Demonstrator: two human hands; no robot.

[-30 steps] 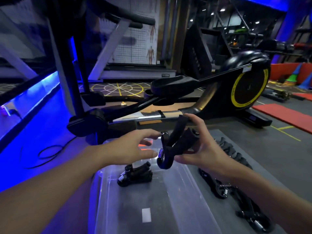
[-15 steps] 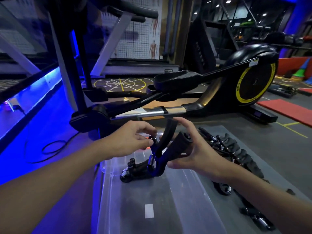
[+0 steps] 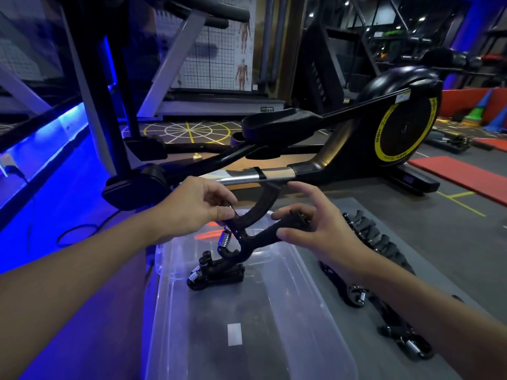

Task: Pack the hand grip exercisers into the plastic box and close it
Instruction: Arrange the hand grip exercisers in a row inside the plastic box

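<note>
Hand grip exerciser [image 3: 248,234] held in the air over the far end of the plastic box [image 3: 164,270]. Left hand [image 3: 192,209] pinching the upper handle by the spring, right hand [image 3: 323,231] pinching the lower handle's end. Packed exerciser [image 3: 216,272] lying inside; loose exercisers [image 3: 384,242] waiting beside the box. Probably mid-placing: next, lower beside the packed one, then let go.

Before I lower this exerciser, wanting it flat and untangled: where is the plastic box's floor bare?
Bare: plastic box floor from the packed exerciser toward you, around the white label. Crowded: its far end, and the exerciser row outside its right wall.
</note>
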